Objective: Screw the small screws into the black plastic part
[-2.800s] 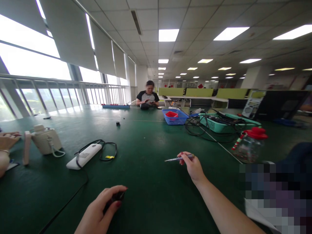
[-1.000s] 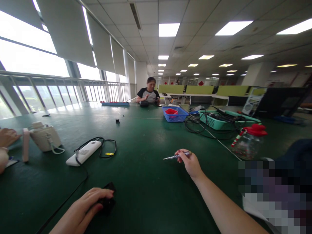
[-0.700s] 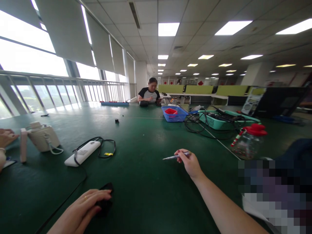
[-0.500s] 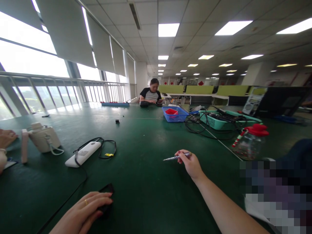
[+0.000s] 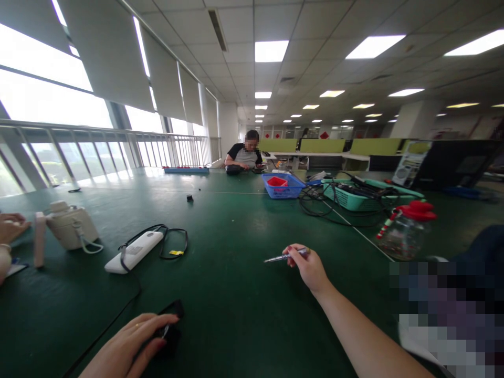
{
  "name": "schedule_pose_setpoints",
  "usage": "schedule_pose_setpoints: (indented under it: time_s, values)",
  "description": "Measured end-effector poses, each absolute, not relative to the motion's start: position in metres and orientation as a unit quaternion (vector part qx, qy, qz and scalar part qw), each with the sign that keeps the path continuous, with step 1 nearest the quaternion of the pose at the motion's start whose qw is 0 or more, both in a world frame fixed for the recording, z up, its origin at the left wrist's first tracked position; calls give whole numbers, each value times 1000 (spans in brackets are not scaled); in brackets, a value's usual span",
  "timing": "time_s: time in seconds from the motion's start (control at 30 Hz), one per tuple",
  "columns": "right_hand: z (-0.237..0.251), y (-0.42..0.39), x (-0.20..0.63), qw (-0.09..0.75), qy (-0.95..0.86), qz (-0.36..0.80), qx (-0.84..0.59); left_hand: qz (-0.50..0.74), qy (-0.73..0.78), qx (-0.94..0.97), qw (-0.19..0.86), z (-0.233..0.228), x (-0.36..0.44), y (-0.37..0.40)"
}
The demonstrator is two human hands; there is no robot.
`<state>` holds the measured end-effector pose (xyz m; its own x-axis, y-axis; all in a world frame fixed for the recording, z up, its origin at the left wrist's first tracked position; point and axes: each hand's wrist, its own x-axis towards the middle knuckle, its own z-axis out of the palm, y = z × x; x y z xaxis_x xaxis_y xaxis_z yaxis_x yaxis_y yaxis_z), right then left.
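Two bare hands work at the near edge of a long green table [image 5: 244, 231]. The right hand [image 5: 309, 268] pinches a slim screwdriver [image 5: 284, 256] between thumb and fingertips, holding it level above the table with its metal tip pointing left. That grip and height match the pictures of the last seconds. The left hand [image 5: 134, 344], low at the near edge, now lies flatter over a small black device [image 5: 169, 325], fingers curled loosely across it and pressing it to the table; whether they fully grip it cannot be told. A few seconds ago the same hand pinched the device upright in its fingertips, so the piece has been laid down and steadied while the tool waits clear of it, well apart to the right.

Toward the left edge lie a white power strip [image 5: 134, 252] with a coiled black cord [image 5: 173, 241] and a cream-coloured appliance [image 5: 73, 226], near another person's hand [image 5: 11, 228]. A clear jar with a red lid [image 5: 405, 231] stands toward the right edge. Farther back sit a blue basket [image 5: 283, 188] and a green tray [image 5: 366, 197] of cables, and a seated co-worker [image 5: 244, 156] at the far edge.
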<state>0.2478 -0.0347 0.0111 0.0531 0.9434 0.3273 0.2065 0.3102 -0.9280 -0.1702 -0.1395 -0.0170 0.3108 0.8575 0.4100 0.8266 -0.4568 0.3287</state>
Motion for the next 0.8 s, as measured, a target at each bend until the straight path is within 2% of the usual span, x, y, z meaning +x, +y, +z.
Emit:
schedule_pose_setpoints:
  time_s: [0.47,0.67,0.8]
  values:
    - [10,-34,248,533,-613,332,-479,207,500,841,8,-15,-163,-139]
    - [11,-37,247,535,-608,335,-481,269,556,785,-44,-20,-177,-130]
    - [11,-37,247,529,-612,336,-482,260,575,775,-40,-26,-179,-124]
